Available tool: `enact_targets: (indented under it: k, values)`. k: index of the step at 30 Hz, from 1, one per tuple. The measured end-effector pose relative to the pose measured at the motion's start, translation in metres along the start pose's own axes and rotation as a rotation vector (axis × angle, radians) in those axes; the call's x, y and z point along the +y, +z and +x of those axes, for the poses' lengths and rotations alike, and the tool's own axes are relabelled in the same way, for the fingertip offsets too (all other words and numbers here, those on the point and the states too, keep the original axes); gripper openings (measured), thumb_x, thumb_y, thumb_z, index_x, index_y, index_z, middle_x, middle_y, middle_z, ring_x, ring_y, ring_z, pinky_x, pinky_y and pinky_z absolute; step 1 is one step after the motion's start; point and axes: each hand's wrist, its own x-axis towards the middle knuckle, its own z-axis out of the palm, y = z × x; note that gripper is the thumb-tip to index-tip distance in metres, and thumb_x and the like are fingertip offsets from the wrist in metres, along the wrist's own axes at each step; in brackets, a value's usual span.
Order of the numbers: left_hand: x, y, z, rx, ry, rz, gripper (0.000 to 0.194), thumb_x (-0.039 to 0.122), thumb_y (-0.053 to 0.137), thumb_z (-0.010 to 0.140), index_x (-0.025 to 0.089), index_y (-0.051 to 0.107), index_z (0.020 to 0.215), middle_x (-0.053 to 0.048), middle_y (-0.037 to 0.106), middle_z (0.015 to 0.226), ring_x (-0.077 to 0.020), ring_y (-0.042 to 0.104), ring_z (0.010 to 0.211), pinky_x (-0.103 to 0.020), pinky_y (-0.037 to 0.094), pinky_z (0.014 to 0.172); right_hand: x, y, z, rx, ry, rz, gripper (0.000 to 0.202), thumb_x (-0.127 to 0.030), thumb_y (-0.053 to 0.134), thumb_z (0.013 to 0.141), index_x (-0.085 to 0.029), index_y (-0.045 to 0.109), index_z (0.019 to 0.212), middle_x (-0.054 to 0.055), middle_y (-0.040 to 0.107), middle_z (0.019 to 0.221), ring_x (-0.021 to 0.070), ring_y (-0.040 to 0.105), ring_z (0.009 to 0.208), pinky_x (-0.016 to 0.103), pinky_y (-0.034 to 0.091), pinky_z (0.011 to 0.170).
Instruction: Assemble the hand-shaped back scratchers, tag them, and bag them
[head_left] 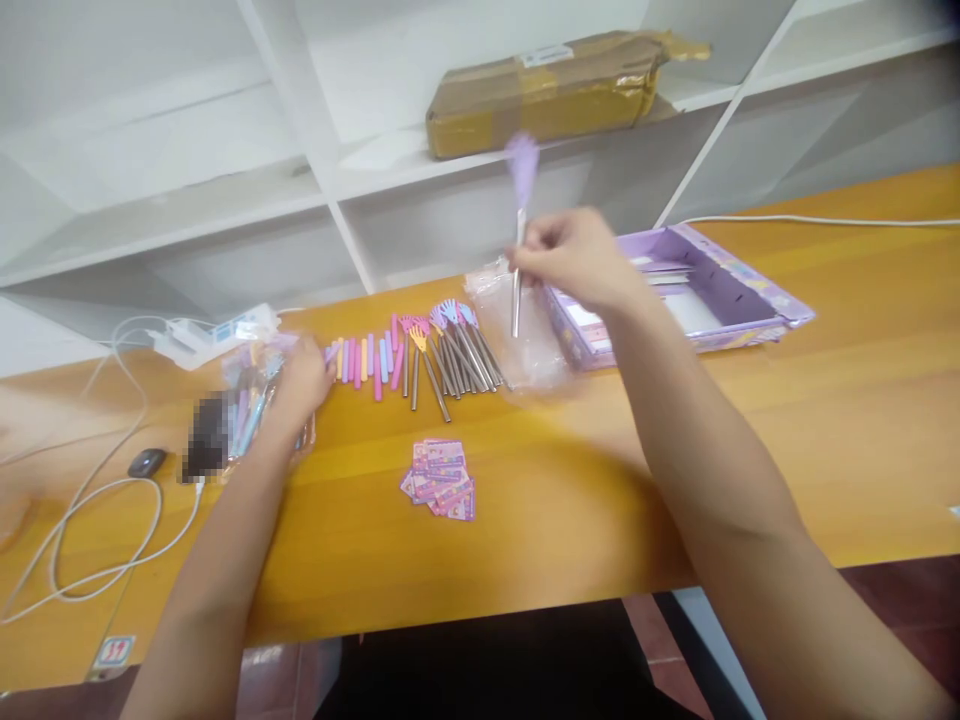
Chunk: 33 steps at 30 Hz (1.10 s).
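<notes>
Raised above the table's back part, my right hand (566, 255) pinches the metal rod of a purple hand-shaped back scratcher (523, 175), held upright and slightly blurred. My left hand (304, 380) is low at the left with curled fingers, next to a row of short coloured tubes (364, 360). A purple tube end shows at its fingertips; whether it is gripped is hidden. Right of the row lie several back scratchers (461, 345) with metal rods and pink, blue, purple and orange heads. A clear bag (251, 400) of coloured pieces lies partly behind my left hand.
A purple box (720, 285) with papers inside stands at the right, beside clear plastic bags (517, 325). Small pink cards (442, 480) lie piled in front. At left are a power strip (217, 335), a mouse (147, 462) and white cables. A taped carton (547, 95) sits on the shelf.
</notes>
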Motion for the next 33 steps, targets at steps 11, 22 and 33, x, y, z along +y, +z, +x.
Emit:
enact_targets:
  k: [11,22,33]
  values:
    - [-0.028,-0.031,0.004,0.005,-0.094,0.064,0.039,0.039,0.049,0.106,0.012,0.068,0.128,-0.028,0.072,0.135,-0.0428,0.070,0.127,-0.057,0.056,0.110,0.057,0.112,0.002,-0.414,-0.103,-0.677,0.035,-0.033,0.048,0.112,-0.012,0.075,0.117,0.025,0.079,0.111,0.0316,0.073,0.100,0.035,0.043,0.082]
    - [-0.055,-0.029,0.011,-0.297,-0.225,0.133,0.048,0.053,0.069,0.092,0.011,0.072,0.117,-0.031,0.073,0.136,-0.0523,0.070,0.128,-0.057,0.058,0.104,0.047,0.099,0.006,-0.357,-0.165,-0.671,0.043,-0.041,0.042,0.114,-0.017,0.075,0.100,0.014,0.072,0.089,0.0240,0.060,0.079,0.038,0.036,0.076]
    - [-0.038,-0.059,0.005,-0.196,-0.196,-0.113,0.058,0.040,0.069,0.093,0.010,0.061,0.142,-0.019,0.076,0.117,-0.0375,0.074,0.109,-0.049,0.062,0.094,0.016,0.085,-0.004,-0.271,-0.223,-0.540,0.031,-0.034,0.049,0.110,-0.022,0.058,0.083,0.004,0.056,0.071,0.0176,0.039,0.064,0.039,0.028,0.069]
